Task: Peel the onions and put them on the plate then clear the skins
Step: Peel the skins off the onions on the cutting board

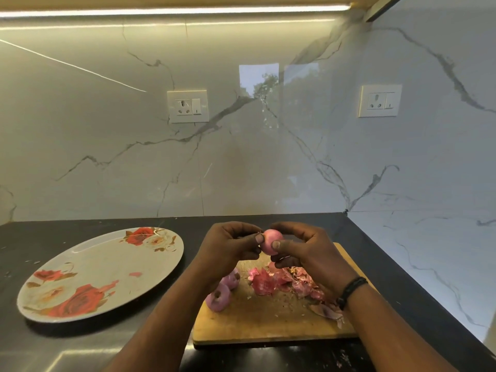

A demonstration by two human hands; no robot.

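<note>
A small pink onion [269, 244] is held up above the wooden cutting board [268, 326]. My left hand [228, 245] and my right hand [303, 251] both pinch it, thumbs pressed on its near side. Two peeled purple onions [221, 294] lie on the board's left part, partly hidden by my left forearm. A heap of pink onion skins [284, 284] lies on the board under my right hand. The floral plate [107, 259] sits to the left on the dark counter with no onion on it.
Marble walls close off the counter at the back and on the right. Two wall sockets [188, 106] [379, 101] are set in the wall. Small skin flakes are scattered on the dark counter [67, 345] by the board and the plate.
</note>
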